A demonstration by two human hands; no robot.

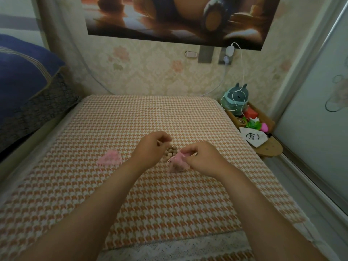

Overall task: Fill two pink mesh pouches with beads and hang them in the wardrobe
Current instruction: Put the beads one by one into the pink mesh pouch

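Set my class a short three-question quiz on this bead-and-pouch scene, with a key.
1. True or false: the right hand grips a pink pouch.
2. The second pouch lies: A under the right hand; B on the checked cloth, left of the left hand; C inside the other pouch.
3. Fill in: the loose beads lie between the two ____.
Key: 1 true; 2 B; 3 hands.
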